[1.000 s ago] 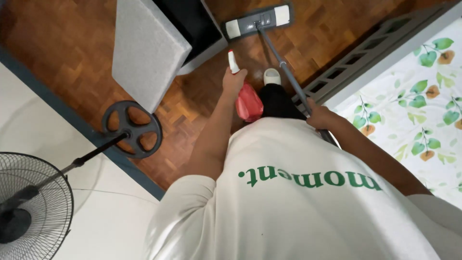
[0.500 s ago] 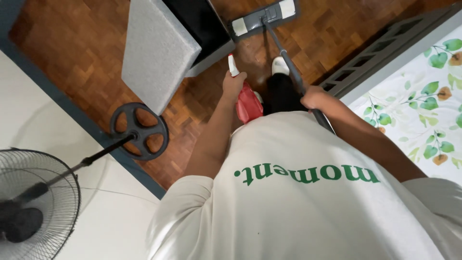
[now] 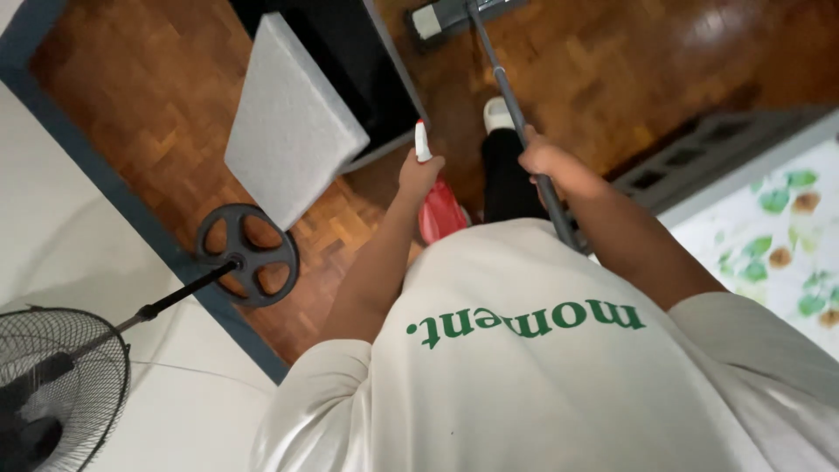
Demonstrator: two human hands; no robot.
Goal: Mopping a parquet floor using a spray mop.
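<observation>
While the head camera looks down over the pale shirt (image 3: 542,367), I note the left hand (image 3: 419,173) clenched round a red spray bottle (image 3: 440,210) with a white nozzle, over the parquet floor (image 3: 140,114). Right hand (image 3: 546,162) grips the grey mop handle (image 3: 502,83); mop head (image 3: 446,16) at the floor's top edge, just beside the dark cabinet (image 3: 350,61)

Left hand (image 3: 421,172) grips red spray bottle (image 3: 440,210); right hand (image 3: 544,162) wraps grey mop handle (image 3: 500,80) over wooden floor (image 3: 140,96), fan base (image 3: 248,254) near its edge.
</observation>
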